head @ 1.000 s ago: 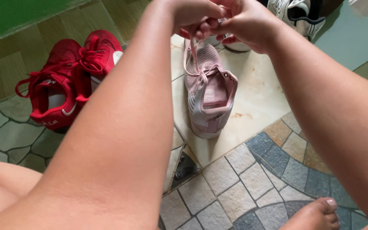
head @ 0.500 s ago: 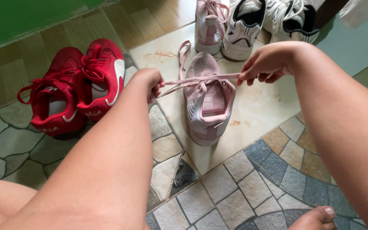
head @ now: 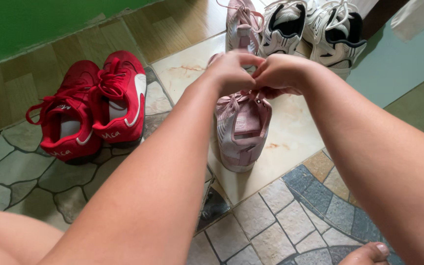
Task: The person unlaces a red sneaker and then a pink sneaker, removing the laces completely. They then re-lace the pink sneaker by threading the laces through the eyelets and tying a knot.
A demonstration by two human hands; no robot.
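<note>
Both hands pinch pale pink flat laces together above the pink mesh sneaker.
Head view: left hand (head: 231,72) and right hand (head: 281,74) touch, each grip narrow on the laces (head: 231,102) over the sneaker (head: 241,128), which stands on the cream marble slab (head: 290,137) in the floor, near its left edge. Fingers hide the crossing; a slack pinch could let a loop slip and the knot loosen. Red laced sneakers (head: 92,110) sit well apart.

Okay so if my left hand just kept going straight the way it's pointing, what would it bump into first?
Your left hand points away from you, over the pink shoe. Going straight on, it would probably meet the second pink shoe beyond it first, though depth is hard to judge from above.
</note>
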